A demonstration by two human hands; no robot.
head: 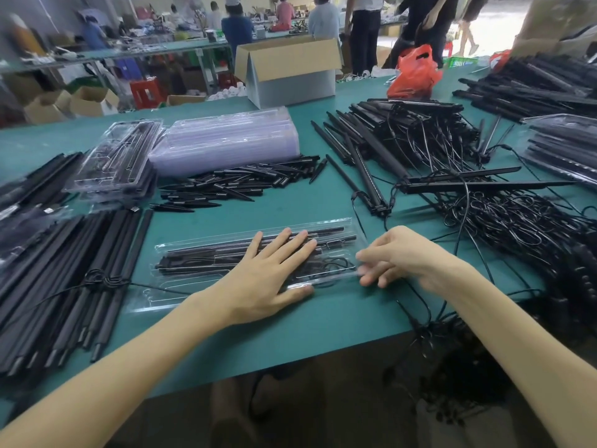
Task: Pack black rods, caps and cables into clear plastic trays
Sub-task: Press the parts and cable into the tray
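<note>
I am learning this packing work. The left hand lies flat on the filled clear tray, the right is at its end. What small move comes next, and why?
Probably press the right end of the clear tray closed with the right hand. The left hand pins it flat over the rods and cable, and the right fingers sit curled at that edge; blur hides their grip.

Open cardboard box (287, 71) on green table (323, 321); red bag (415, 72), probably plastic, near it.
</note>
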